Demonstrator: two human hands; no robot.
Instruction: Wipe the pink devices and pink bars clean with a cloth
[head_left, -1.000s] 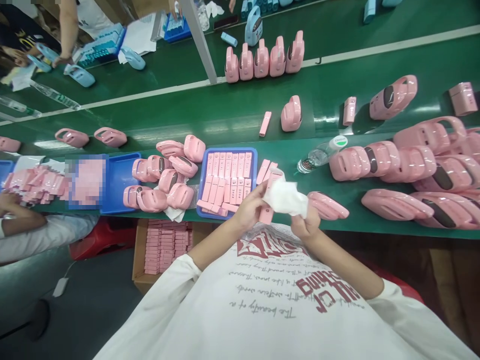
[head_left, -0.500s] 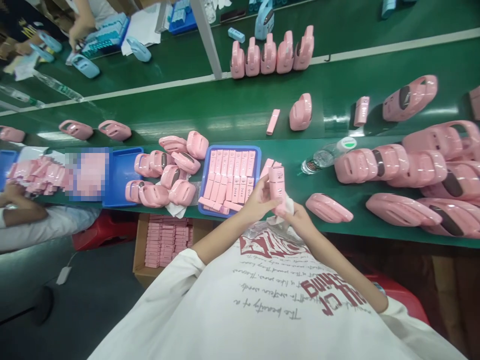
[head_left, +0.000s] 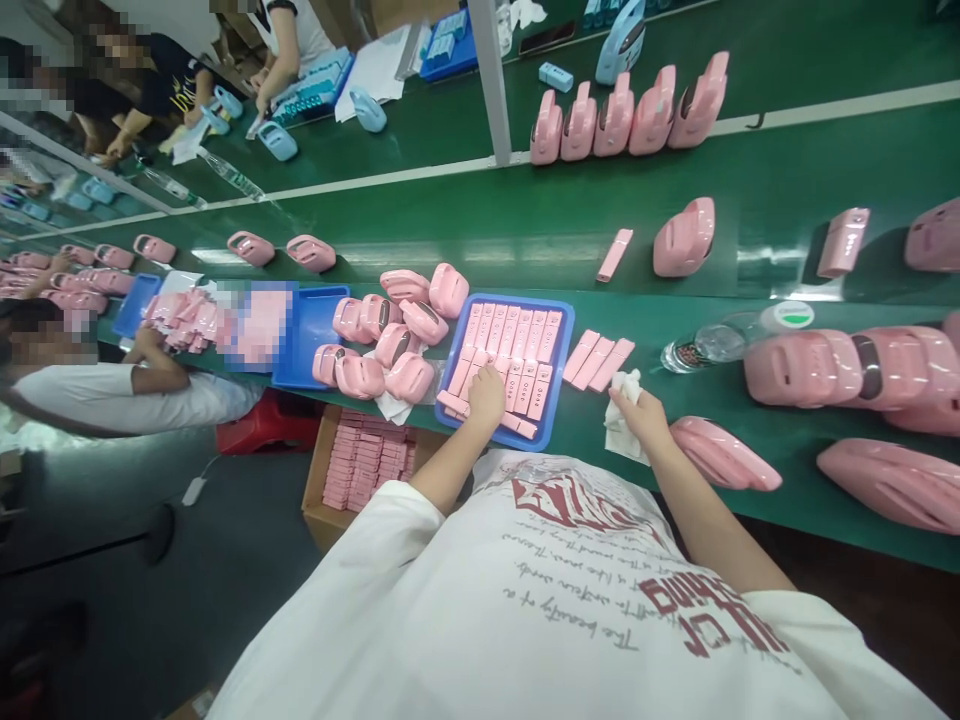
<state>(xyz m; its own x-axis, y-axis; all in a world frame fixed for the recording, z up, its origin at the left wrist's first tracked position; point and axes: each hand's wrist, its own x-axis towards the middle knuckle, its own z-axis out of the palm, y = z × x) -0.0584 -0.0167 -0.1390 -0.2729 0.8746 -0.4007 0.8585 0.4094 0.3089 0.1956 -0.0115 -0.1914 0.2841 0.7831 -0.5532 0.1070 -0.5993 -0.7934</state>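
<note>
My left hand (head_left: 487, 396) is over the blue tray (head_left: 568, 372), its fingers bent down and closed on one of the pink rectangular pieces (head_left: 474, 372) there. Rows of similar pink pieces, some with small marks along their faces, fill the tray, and a few lie crosswise at its near edge. To the right, my right hand (head_left: 647, 418) grips a crumpled white cloth (head_left: 622, 415), which hangs down toward the table edge. Between the tray and the cloth, three loose pink pieces (head_left: 598, 360) lie side by side on the green table.
Pink handled housings (head_left: 409, 376) are heaped left of the tray; more (head_left: 724, 453) lie right of my right hand. A clear bottle (head_left: 705, 348) lies on its side. Below the table, a cardboard box (head_left: 319, 490) holds pink pieces. A co-worker (head_left: 150, 385) sits at left.
My hands have moved apart. The pink piece they held together is no longer between them; my left hand went left to the tray, my right kept the cloth. The view shifted left.
</note>
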